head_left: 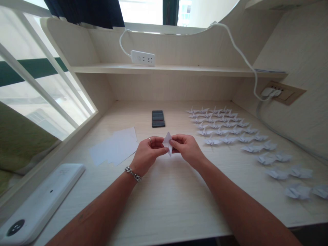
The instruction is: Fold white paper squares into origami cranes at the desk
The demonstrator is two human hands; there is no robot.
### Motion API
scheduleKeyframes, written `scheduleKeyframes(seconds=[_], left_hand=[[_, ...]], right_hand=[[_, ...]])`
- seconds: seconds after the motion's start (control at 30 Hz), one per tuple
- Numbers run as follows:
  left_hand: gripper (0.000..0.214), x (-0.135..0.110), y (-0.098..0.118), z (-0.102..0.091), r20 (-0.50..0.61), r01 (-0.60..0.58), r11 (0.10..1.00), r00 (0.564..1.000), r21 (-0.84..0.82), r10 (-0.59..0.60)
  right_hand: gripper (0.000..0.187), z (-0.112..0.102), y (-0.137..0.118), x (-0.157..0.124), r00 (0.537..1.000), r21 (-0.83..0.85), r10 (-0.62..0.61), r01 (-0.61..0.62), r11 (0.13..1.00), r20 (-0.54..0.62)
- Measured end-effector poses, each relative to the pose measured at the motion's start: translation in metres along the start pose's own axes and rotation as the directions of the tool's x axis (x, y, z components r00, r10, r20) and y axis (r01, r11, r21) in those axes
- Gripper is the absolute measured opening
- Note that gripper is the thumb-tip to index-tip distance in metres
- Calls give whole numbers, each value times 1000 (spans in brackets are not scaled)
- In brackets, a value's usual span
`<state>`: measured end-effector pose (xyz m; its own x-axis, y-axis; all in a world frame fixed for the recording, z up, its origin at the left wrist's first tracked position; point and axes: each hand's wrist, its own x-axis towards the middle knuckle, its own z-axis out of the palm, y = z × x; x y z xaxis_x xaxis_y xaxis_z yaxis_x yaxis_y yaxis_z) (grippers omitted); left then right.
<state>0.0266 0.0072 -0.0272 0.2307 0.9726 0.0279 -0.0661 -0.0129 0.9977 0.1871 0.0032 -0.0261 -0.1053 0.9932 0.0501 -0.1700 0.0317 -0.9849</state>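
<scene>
Head view — folded paper between left fingers and right fingers — pinched by both.

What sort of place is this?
Probably a study nook at home or in a dorm: there's a wooden desk, a built-in shelf above its back, and a power strip on that shelf.

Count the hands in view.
2: the left hand at the left side of the small folded paper, the right hand at its right; both hold it.
</scene>
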Motion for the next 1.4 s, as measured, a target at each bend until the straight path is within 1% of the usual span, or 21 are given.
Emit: scheduleKeyframes(seconds=[0.2, 0.3, 0.5, 0.7, 0.87, 0.97, 1.13, 1.2, 1.27, 1.4], left_hand=[[29, 0, 1, 4, -29, 46, 996, 998, -74, -48], [24, -2, 4, 5, -52, 64, 995, 996, -78, -68], [19, -1, 2, 5, -94, 46, 998, 994, -30, -49], [15, 0, -1, 6, -143, 5, 1000, 990, -17, -8], [14, -1, 0, 7, -159, 15, 999, 987, -42, -22], [15, -1, 1, 8, -163, 24, 997, 986, -78, -37], [12, -1, 4, 9, -157, 5, 986, 987, -165, -32], [12, -2, 5, 9, -150, 14, 983, 988, -181, -42], [11, -3, 7, 10, -147, 26, 982, 988, -189, -55], [14, -3, 6, 9, -143, 26, 979, 988, -200, -55]], right_hand=[[20, 2, 1, 0, 1000, -23, -11, 10, 1000, -5], [18, 3, 2, -1, 1000, -47, -23, 24, 999, 2], [18, 4, 3, -1, 999, -76, -40, 41, 996, 13], [24, 4, 4, -2, 998, -85, -63, 64, 994, 23], [24, 4, 3, -3, 997, -90, -73, 75, 993, 21], [26, 4, 1, -3, 998, -51, -54, 55, 997, 14], [21, 5, -7, -6, 998, 61, 54, -53, 997, -19], [21, 5, -9, -7, 996, 70, 80, -77, 995, -29], [22, 4, -8, -7, 996, 50, 78, -75, 996, -45], [24, 4, -4, -4, 998, 45, 26, -23, 999, -66]])
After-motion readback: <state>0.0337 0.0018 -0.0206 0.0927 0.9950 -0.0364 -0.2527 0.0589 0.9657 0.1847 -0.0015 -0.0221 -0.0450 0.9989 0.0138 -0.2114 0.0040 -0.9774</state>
